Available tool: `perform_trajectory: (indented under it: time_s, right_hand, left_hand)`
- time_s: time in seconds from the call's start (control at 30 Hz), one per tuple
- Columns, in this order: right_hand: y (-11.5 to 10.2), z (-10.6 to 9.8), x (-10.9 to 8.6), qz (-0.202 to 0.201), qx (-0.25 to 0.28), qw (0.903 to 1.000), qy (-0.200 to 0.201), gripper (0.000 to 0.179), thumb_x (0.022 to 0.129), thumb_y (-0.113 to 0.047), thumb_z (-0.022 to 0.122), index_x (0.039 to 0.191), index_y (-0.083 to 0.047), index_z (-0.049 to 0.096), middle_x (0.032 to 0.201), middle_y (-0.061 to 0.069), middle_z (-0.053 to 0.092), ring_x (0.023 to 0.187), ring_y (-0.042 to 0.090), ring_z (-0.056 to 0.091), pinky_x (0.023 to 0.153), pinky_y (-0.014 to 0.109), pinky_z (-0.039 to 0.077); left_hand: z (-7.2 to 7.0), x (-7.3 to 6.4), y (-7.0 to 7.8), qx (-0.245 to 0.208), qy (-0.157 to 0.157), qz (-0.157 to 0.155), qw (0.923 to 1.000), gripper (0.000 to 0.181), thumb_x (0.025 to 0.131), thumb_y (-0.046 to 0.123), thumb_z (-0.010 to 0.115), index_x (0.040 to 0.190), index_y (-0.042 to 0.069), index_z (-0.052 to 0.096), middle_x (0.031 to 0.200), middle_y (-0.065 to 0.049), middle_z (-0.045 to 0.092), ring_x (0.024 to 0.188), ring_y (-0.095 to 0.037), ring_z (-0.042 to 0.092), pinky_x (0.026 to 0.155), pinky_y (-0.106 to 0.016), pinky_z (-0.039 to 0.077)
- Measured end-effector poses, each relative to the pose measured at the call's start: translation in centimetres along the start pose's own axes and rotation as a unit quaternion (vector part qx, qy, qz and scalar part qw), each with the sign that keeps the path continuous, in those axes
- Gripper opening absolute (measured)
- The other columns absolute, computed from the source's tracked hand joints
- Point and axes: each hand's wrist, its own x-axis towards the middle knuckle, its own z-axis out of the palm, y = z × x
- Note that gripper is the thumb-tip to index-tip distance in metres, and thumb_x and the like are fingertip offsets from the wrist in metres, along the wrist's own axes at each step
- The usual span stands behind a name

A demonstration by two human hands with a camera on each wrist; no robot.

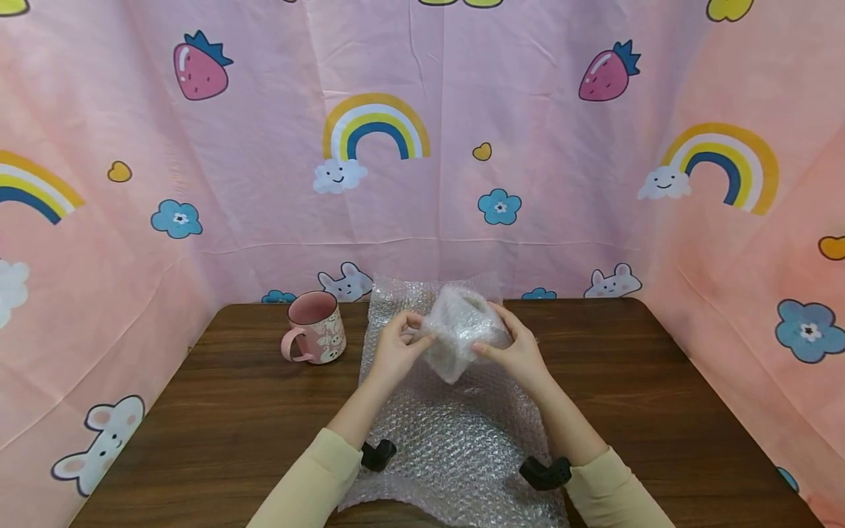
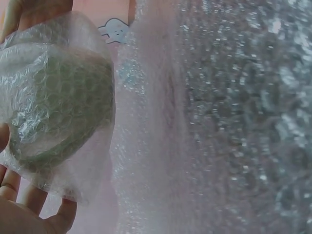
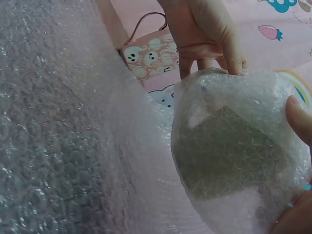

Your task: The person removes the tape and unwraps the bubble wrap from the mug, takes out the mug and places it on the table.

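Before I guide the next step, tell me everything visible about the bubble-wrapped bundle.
The bundle is translucent bubble wrap, folded around something greenish I cannot identify. In the head view it narrows to a corner at the bottom, held over the larger bubble-wrap sheet. The left hand and right hand grip its opposite sides.

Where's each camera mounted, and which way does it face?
Head: worn on the head, facing forward and down at the bubble-wrapped bundle; left hand, right hand, sleeves show.
Left wrist: worn there, facing the bundle; fingers at frame left.
Right wrist: worn there, facing the bundle; fingers above and at right.
Head and right wrist share the pink mug.
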Motion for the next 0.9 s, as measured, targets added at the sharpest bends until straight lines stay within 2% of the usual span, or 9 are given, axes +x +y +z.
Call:
perform_trajectory:
  time_s: [0.17, 0.3, 0.53, 0.8, 0.9]
  right_hand:
    - [-1.2, 0.3, -0.5, 0.013, 0.000, 0.9998, -0.014, 0.079, 0.078, -0.011, 0.080, 0.145, -0.009, 0.040, 0.148, 0.014, 0.037, 0.124, 0.035, 0.045, 0.093, 0.048, 0.045]
    - [-2.5, 0.5, -1.1, 0.022, -0.015, 0.9994, -0.020, 0.077, 0.079, -0.007, 0.079, 0.145, -0.005, 0.039, 0.145, 0.019, 0.040, 0.121, 0.037, 0.046, 0.092, 0.049, 0.046]
    - [-2.2, 0.6, -1.1, 0.025, -0.020, 0.9992, -0.026, 0.077, 0.080, -0.007, 0.079, 0.145, -0.004, 0.038, 0.145, 0.020, 0.039, 0.123, 0.039, 0.044, 0.094, 0.052, 0.043]
    - [-1.5, 0.7, -0.9, 0.028, -0.026, 0.9987, -0.033, 0.077, 0.080, -0.008, 0.078, 0.145, -0.002, 0.037, 0.146, 0.021, 0.038, 0.126, 0.039, 0.042, 0.097, 0.053, 0.040]
    - [-0.6, 0.7, -0.6, 0.019, -0.021, 0.9989, -0.037, 0.077, 0.080, -0.011, 0.079, 0.145, -0.002, 0.037, 0.146, 0.021, 0.037, 0.127, 0.041, 0.040, 0.097, 0.054, 0.040]
  left_hand:
    - [-0.3, -1.1, 1.5, 0.009, -0.006, -0.007, 0.9999, 0.023, 0.082, -0.007, 0.071, 0.100, -0.007, 0.057, 0.102, -0.014, 0.055, 0.081, -0.028, 0.064, 0.060, -0.031, 0.052]
    - [-0.3, -1.5, 1.4, 0.011, -0.001, 0.000, 0.9999, 0.022, 0.081, -0.008, 0.071, 0.098, -0.005, 0.058, 0.100, -0.013, 0.057, 0.082, -0.026, 0.064, 0.060, -0.028, 0.053]
    - [0.0, -1.9, 1.5, 0.007, 0.009, -0.009, 0.9999, 0.023, 0.080, -0.010, 0.071, 0.099, -0.008, 0.059, 0.100, -0.015, 0.060, 0.080, -0.028, 0.064, 0.059, -0.024, 0.051]
    - [0.0, -0.9, -2.6, -0.014, 0.026, -0.020, 0.9994, 0.027, 0.078, -0.008, 0.074, 0.100, -0.006, 0.059, 0.097, -0.010, 0.057, 0.075, -0.021, 0.062, 0.055, -0.022, 0.049]
    - [0.0, -0.8, -3.1, -0.015, 0.030, -0.016, 0.9993, 0.027, 0.078, -0.008, 0.075, 0.099, -0.004, 0.059, 0.096, -0.011, 0.057, 0.074, -0.019, 0.062, 0.055, -0.023, 0.049]
